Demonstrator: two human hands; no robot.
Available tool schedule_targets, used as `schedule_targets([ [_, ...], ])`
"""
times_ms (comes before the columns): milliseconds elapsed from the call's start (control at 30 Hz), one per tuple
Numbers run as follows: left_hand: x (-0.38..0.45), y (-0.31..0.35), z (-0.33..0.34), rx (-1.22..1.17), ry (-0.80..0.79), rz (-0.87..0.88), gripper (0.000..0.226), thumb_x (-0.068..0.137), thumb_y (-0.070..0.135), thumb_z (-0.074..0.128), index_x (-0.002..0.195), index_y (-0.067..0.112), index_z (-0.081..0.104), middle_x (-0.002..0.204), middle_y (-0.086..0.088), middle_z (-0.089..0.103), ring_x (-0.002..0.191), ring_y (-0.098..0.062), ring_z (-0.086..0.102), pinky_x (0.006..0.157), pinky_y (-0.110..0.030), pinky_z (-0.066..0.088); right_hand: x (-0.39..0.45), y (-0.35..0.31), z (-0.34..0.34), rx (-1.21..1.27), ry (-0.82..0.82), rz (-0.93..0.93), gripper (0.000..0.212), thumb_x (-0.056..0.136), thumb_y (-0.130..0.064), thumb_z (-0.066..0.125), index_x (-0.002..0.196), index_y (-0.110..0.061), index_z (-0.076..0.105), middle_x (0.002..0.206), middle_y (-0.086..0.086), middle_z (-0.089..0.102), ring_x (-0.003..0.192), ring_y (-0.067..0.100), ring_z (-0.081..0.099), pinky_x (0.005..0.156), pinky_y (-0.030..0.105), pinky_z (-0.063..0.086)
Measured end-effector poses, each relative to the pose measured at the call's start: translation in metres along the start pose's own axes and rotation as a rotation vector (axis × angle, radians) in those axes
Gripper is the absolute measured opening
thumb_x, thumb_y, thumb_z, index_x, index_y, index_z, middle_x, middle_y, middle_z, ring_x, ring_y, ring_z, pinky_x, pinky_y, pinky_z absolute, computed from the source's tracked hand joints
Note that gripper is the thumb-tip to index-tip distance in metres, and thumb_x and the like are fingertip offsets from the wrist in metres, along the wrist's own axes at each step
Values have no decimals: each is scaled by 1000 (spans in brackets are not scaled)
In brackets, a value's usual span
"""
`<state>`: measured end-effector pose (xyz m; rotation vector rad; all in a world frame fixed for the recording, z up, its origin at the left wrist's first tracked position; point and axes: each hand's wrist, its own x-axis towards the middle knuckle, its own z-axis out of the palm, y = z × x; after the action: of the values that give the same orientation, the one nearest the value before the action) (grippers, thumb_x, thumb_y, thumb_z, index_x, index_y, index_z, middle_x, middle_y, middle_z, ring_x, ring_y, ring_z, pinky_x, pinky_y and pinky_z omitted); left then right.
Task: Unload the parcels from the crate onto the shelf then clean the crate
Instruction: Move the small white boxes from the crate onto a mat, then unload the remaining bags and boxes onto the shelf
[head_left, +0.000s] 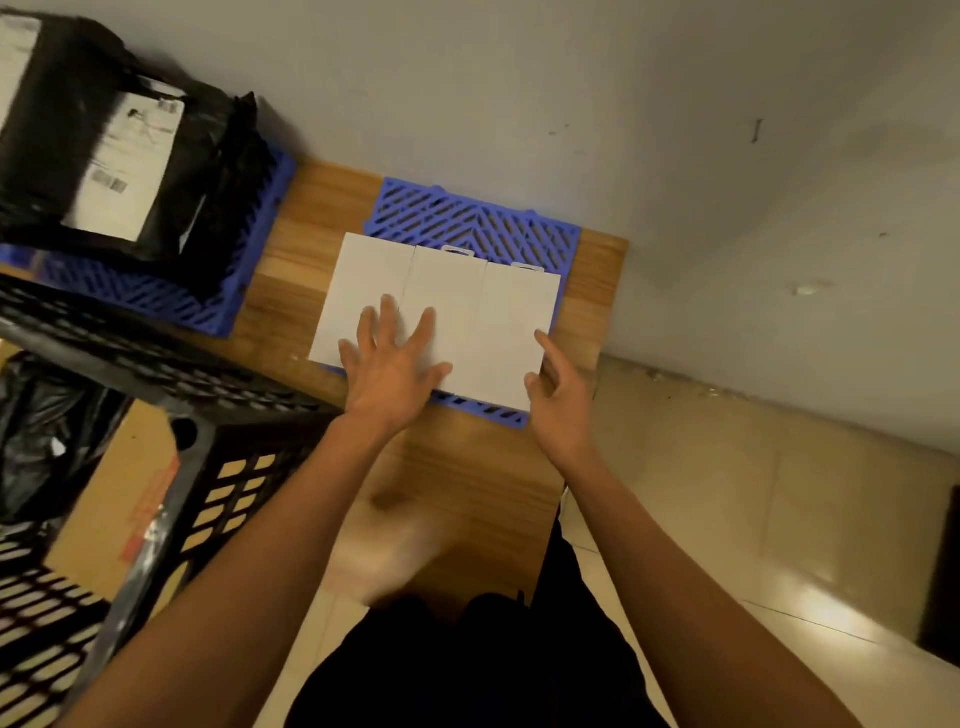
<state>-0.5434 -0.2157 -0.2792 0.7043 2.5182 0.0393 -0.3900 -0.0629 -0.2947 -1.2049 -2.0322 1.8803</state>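
Evidently squaring up: three flat white boxes (441, 312) side by side, edges touching, on a blue slatted plastic mat (478, 218) atop the wooden shelf (311, 208), likely to keep parcels off the boards. Left hand (387, 364) spread flat, pressing the middle box; right hand (558, 384) loosely curled beside the outer edge, grip holding nothing. Black latticed crate (208, 499) at left, cardboard and black bags inside. Black bagged parcels (119, 145) on a second mat.
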Motion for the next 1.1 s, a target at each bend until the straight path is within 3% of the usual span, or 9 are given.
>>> schedule_targets([
  [67, -2, -3, -2, -3, -2, 19, 70, 102, 56, 44, 159, 41, 5, 168, -8, -19, 154, -35, -16, 121, -66, 4, -2, 1, 1, -89, -12, -27, 52, 105, -6, 47, 153, -24, 42, 157, -3, 43, 142, 7, 41, 119, 36, 36],
  [100, -2, -4, -3, -6, -6, 21, 70, 102, 55, 44, 159, 41, 5, 168, -8, -19, 154, -34, -17, 121, -65, 3, -3, 2, 2, -151, -16, -34, 52, 106, -9, 46, 154, -26, 39, 150, -1, 50, 127, 1, 50, 111, 29, 44],
  [167, -3, -4, -6, 0, -20, 22, 70, 103, 53, 44, 160, 41, 4, 168, -7, -20, 154, -34, -19, 122, -64, 2, -4, 5, 6, -265, -12, -34, 52, 106, -12, 45, 156, -27, 37, 110, -4, 58, 78, -8, 54, 73, 10, 47],
  [233, -4, -4, -7, 20, -35, 29, 70, 104, 51, 43, 160, 40, 3, 168, -7, -21, 153, -34, -21, 122, -64, 1, -7, 7, 9, -321, -3, -25, 52, 106, -13, 44, 155, -28, 37, 93, -9, 50, 62, -1, 50, 58, 9, 40],
  [400, -4, -2, -8, 54, -42, 46, 67, 105, 48, 43, 158, 37, 5, 168, -7, -16, 154, -36, -18, 123, -62, 6, -7, 1, 9, -392, -19, -46, 52, 105, -12, 46, 154, -28, 39, 113, -1, 55, 95, 10, 50, 91, 33, 54],
  [467, -5, 1, -7, 76, -15, 66, 62, 104, 46, 45, 156, 34, 14, 168, -8, -6, 154, -37, -9, 122, -61, 13, -6, -2, 9, -427, -22, -37, 53, 103, -11, 49, 153, -26, 40, 136, 8, 59, 109, 19, 56, 103, 44, 51],
  [600, -16, 7, -3, 64, 45, 143, 45, 101, 45, 48, 143, 30, 37, 163, -8, 18, 152, -35, 9, 118, -59, 22, -13, -7, 9, -530, -27, -72, 49, 101, -13, 53, 150, -20, 46, 161, 4, 36, 129, 30, 53, 110, 46, 45],
  [800, -42, 15, -9, -14, 66, 245, 48, 102, 45, 46, 146, 25, 47, 156, -6, 39, 147, -30, 27, 116, -54, 26, -48, -17, 2, -674, 29, -138, 44, 103, -23, 51, 148, -22, 49, 155, 5, 46, 142, 24, 41, 115, 40, 37],
  [1100, -108, 27, -44, -29, 166, 311, 47, 103, 43, 46, 145, 22, 49, 136, -8, 60, 122, -32, 54, 99, -49, 43, -109, -61, -10, -958, 105, -302, 40, 101, -22, 53, 141, -19, 56, 140, 3, 60, 124, 29, 54, 101, 51, 45],
])
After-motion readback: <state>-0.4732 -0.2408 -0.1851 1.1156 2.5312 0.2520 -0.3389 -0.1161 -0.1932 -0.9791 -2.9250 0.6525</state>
